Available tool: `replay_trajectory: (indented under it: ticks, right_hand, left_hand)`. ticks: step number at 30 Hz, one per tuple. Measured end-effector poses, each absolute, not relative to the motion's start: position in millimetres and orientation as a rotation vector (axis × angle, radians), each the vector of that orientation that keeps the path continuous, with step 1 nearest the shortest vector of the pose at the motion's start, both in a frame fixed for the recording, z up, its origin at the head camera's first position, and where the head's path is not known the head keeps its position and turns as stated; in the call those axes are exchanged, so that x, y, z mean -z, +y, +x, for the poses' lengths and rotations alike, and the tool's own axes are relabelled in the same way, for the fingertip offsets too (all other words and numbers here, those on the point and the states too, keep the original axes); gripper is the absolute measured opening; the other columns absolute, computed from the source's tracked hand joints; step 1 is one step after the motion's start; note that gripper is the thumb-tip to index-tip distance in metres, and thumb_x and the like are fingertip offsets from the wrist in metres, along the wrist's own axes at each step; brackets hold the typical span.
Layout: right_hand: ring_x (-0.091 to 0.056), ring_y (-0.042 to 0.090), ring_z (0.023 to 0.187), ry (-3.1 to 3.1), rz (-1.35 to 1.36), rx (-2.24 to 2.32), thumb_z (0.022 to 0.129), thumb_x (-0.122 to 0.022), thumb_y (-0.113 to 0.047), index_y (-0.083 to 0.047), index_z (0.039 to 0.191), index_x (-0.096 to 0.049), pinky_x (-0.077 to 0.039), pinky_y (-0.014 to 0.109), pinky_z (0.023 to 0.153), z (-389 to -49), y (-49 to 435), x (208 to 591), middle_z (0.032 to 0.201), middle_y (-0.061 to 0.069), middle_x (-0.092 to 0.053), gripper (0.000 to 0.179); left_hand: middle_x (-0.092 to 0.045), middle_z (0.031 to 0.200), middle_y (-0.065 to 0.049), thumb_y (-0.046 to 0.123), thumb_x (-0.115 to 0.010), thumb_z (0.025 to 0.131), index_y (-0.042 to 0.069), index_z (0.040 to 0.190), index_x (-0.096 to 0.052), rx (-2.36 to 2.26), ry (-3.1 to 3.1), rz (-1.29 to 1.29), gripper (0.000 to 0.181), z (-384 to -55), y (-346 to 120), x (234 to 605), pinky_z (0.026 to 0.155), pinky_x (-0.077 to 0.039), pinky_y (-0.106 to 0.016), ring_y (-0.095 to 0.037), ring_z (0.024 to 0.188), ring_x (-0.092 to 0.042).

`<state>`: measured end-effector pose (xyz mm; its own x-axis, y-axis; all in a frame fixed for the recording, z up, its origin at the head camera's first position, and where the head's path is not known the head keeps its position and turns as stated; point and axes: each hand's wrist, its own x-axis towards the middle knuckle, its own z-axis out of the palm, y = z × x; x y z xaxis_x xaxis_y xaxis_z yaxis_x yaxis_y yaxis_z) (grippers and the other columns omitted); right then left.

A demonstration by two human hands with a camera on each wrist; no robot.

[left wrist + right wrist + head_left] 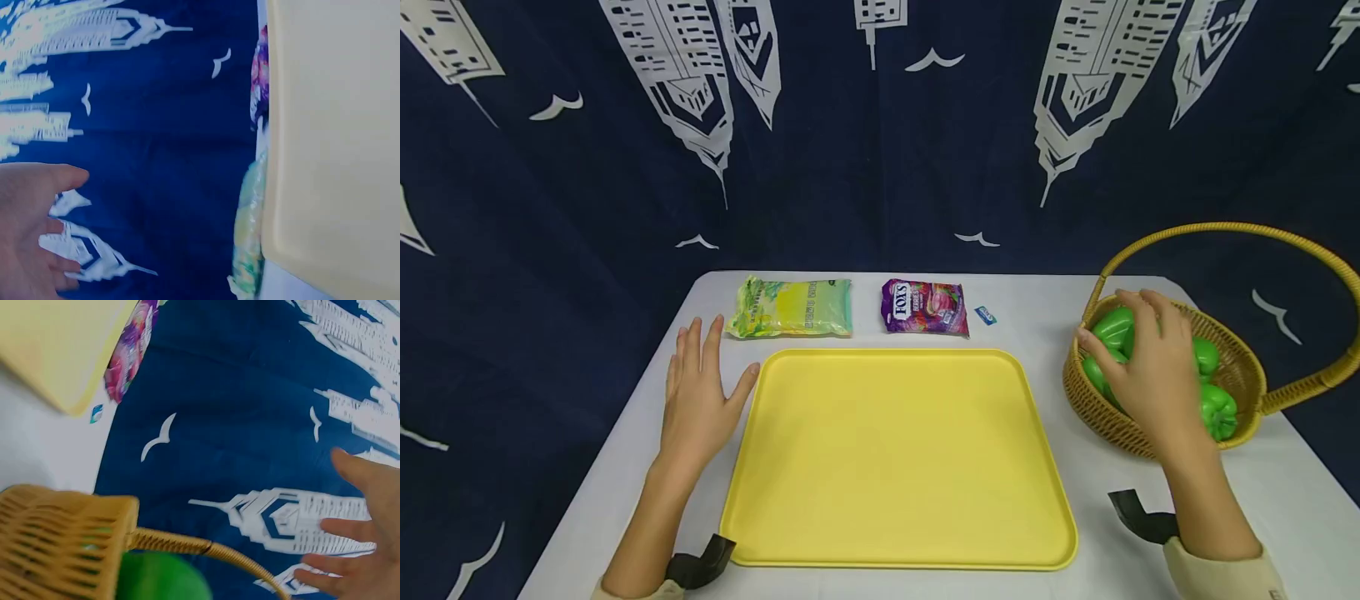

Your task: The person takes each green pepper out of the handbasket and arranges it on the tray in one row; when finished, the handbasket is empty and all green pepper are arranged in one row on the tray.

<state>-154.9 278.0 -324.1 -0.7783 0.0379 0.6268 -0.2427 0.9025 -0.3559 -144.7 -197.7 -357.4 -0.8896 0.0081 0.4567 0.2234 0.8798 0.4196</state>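
Head view has your right hand (1157,375) over the wicker basket (1093,408) at the right edge of the tabletop (1037,308), its fingers spread and nothing in its grasp. The green bell peppers (1219,412) sit inside the basket, partly covered by that hand. The step looks like a reach for one of them. Settle on a single pepper, bring your thumb down one side and your fingers down the other, and wrap the body fully; such a smooth, rounded surface would probably slide from a light pinch. Lift straight up past the rim, and keep your arm off the arched handle (1225,227), since a knock could tip the basket.

Your left hand (700,400) is released too, by the far-left corner of the yellow tray (895,467).

Right wrist view gives you what the head view cannot: patterned cloth (250,412) showing between thumb and fingers, so nothing is held there. Whether a fingertip touches a pepper, you cannot tell. Left wrist view leaves out the basket and catches the packets edge-on; for the printed faces of the Fox's candy bag (928,307) and green-and-yellow packet (793,307), along the tabletop's far edge, use the head view.
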Motion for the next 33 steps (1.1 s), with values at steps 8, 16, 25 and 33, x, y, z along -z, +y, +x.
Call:
replay_trajectory:
  ticks: [8,16,25,33]
  right_hand:
    - [-0.039,0.037,0.118,-2.169,0.160,-0.718,0.076,-0.076,-0.020,-0.002,0.130,-0.047,-0.029,0.047,0.101,-148,308,349,0.125,0.022,-0.048,0.064]
    - [-0.035,0.044,0.118,-2.283,0.074,-0.726,0.075,-0.077,-0.024,-0.010,0.139,-0.041,-0.027,0.059,0.096,-138,336,380,0.131,0.028,-0.040,0.074]
    - [-0.037,0.056,0.111,-2.470,-0.039,-0.624,0.072,-0.077,-0.038,-0.023,0.142,-0.039,-0.029,0.071,0.079,-138,342,399,0.131,0.032,-0.038,0.081]
    - [-0.035,0.058,0.112,-2.562,-0.074,-0.549,0.074,-0.074,-0.046,-0.026,0.142,-0.039,-0.027,0.071,0.082,-137,343,402,0.130,0.033,-0.038,0.079]
  left_hand:
    - [-0.010,0.154,-0.006,0.018,-0.062,0.089,0.024,0.149,-0.017,0.872,-2.508,-0.192,0.075,-131,-216,381,0.107,-0.015,-0.057,-0.026,0.140,-0.006]
    - [-0.012,0.153,0.001,0.026,-0.058,0.092,0.028,0.149,-0.015,1.097,-2.622,-0.167,0.071,-119,-233,412,0.100,-0.024,-0.061,-0.033,0.137,-0.017]
    - [-0.018,0.152,-0.007,0.035,-0.056,0.092,0.030,0.148,-0.017,1.261,-2.799,-0.239,0.069,-117,-245,448,0.104,-0.024,-0.055,-0.032,0.136,-0.020]
    - [-0.027,0.148,-0.004,0.039,-0.054,0.092,0.019,0.147,-0.025,1.289,-2.902,-0.289,0.065,-116,-247,463,0.105,-0.026,-0.052,-0.031,0.133,-0.027]
